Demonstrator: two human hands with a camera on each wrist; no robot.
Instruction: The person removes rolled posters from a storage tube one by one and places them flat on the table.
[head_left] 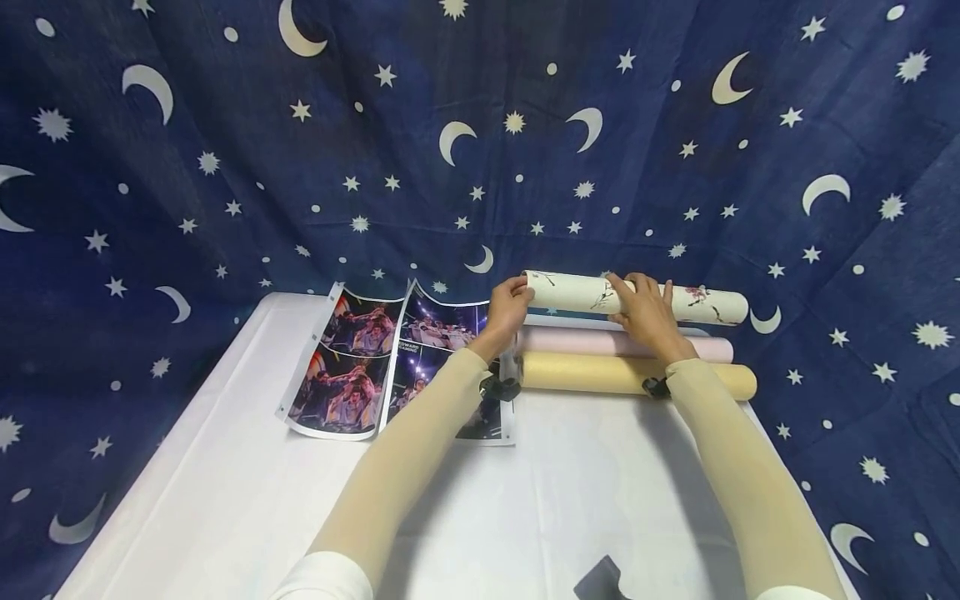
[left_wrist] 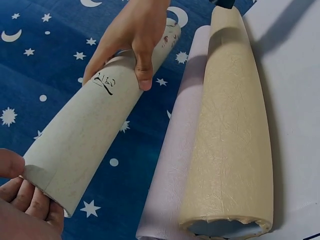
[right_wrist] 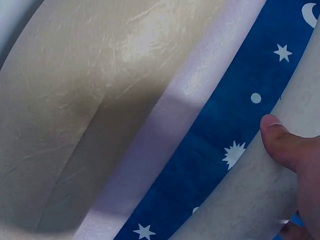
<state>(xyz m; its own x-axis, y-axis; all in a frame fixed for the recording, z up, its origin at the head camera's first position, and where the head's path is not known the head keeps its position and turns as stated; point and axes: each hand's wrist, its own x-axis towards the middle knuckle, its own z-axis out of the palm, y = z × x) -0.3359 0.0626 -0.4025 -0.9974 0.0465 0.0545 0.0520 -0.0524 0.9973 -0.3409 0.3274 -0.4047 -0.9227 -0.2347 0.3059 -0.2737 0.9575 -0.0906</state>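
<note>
A cream wallpaper roll (head_left: 566, 293) with a dark branch and red blossom print is held up along the back of the table. My left hand (head_left: 508, 312) grips its left end; in the left wrist view the fingers curl at the roll's open rim (left_wrist: 55, 197). Near the middle, my right hand (head_left: 647, 310) holds the roll from above, thumb on the near side and fingers over the far side. Just in front and lower lie a pale pink roll (head_left: 570, 342) and a thicker yellow roll (head_left: 585, 373), side by side, both apart from the hands.
Glossy photo posters (head_left: 341, 417) with curling edges lie left of the rolls, partly behind the left forearm. A white cloth covers the table (head_left: 225, 500). A dark blue curtain (head_left: 420, 108) with moons and stars hangs behind. Some dark grey object (head_left: 600, 579) shows at the front edge.
</note>
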